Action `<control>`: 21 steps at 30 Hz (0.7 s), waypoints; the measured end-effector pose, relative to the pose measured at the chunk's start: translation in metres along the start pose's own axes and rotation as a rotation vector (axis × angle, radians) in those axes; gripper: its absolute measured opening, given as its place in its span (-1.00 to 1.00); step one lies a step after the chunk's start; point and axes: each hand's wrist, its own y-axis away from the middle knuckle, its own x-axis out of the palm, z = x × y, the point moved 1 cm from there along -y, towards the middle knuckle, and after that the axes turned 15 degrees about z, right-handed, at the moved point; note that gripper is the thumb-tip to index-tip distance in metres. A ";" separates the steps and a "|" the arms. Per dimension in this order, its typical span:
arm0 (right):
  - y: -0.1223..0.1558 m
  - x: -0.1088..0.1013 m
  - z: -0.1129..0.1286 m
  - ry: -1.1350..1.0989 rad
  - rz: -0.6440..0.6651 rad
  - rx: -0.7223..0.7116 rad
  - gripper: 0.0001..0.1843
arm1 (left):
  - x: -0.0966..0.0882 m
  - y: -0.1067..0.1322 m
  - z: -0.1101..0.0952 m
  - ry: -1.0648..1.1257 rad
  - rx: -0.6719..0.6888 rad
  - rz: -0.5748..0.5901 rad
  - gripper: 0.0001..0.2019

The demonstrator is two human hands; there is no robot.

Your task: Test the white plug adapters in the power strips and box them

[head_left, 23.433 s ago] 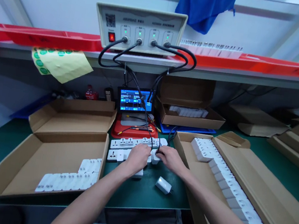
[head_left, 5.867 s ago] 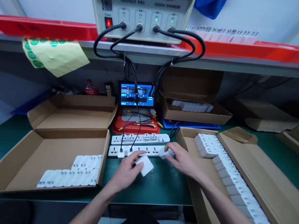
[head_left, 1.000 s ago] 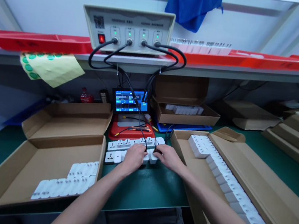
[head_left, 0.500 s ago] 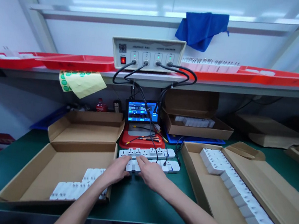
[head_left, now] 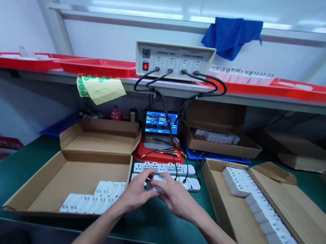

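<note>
Left hand (head_left: 134,192), right hand (head_left: 178,198) around adapter (head_left: 156,183) at power strip (head_left: 193,185) edge

1. Left hand (head_left: 135,192) and right hand (head_left: 176,196) meet over a white adapter (head_left: 156,184), fingers curled on it.
2. Just behind lie two power strips (head_left: 165,167) (black cables (head_left: 211,79) plugged in).
3. A cardboard box (head_left: 54,171) of adapters (head_left: 92,202) sits left.

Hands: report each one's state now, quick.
Left hand: closed on the small white plastic adapter, at the white power strip.
Right hand: closed on the same adapter.
</note>
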 end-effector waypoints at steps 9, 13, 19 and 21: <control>0.029 0.034 0.010 -0.165 -0.309 -0.202 -0.38 | 0.027 0.043 -0.022 0.897 -0.104 -0.022 -0.36; 0.049 0.040 -0.007 -0.011 -0.279 -0.153 -0.40 | -0.027 0.074 -0.012 0.453 -0.155 -0.226 -0.47; 0.081 0.044 -0.046 0.006 -0.299 -0.107 -0.49 | -0.139 0.122 0.016 -0.567 -0.535 -0.488 -0.66; 0.090 0.041 -0.042 -0.046 -0.293 -0.070 -0.51 | -0.156 0.127 0.024 -0.664 -0.660 -0.357 -0.68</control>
